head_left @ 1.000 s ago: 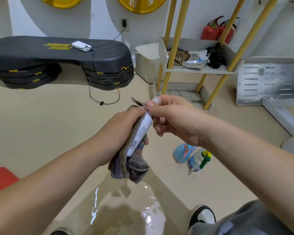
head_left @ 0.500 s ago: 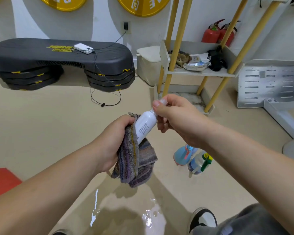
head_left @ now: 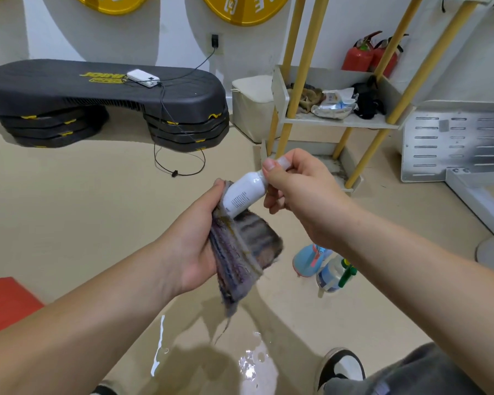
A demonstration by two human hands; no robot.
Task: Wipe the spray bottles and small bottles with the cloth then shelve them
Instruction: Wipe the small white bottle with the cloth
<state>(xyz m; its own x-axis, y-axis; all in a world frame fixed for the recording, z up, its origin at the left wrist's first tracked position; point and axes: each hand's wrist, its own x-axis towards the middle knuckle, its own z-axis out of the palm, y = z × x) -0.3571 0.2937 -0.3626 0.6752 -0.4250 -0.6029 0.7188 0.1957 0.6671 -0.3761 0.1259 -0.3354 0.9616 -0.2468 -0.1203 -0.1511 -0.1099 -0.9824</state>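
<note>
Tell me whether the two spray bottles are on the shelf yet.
No, the blue spray bottle and the clear spray bottle both sit on the floor, not on the shelf.

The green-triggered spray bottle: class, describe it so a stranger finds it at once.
Find the yellow-legged shelf rack, look down to the floor in front of it, beneath the right forearm. Two spray bottles sit together there; pick the clear spray bottle with the green trigger, not the blue spray bottle.
</note>
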